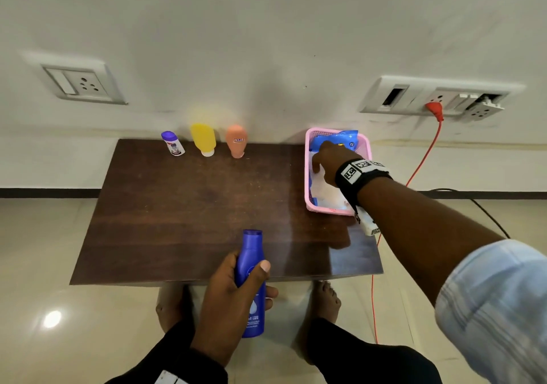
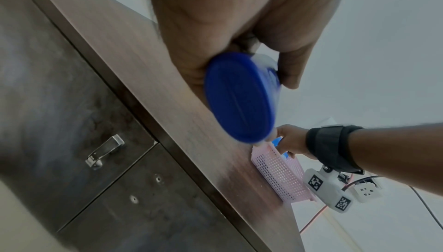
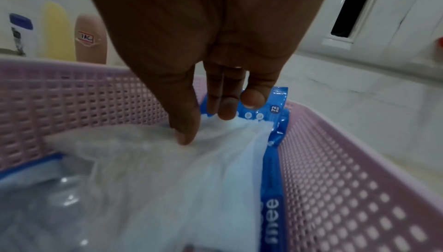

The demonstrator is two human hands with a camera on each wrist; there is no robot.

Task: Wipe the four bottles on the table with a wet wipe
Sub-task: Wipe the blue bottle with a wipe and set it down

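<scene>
While my left hand grips the blue bottle over the table near edge, R hand is down in the pink basket, thumb + fingertips pinching a wet wipe atop its pack. Best: lift one sheet slow, w/o dragging more. 3 bottles wait at back.

Ordinary home room, sparsely furnished. Glossy beige floor tiles with dark skirting strip along plain off-white wall. Low dark wood table against wall, drawer front with metal handle below top. Household wall sockets: one plate at 10 o'clock, wider switch-and-socket panel at 2 o'clock with orange plug and cord trailing to floor. Toiletry bottles lined at table's 12 o'clock edge; pink plastic basket with wipes pack at 2 o'clock. Person barefoot.
</scene>
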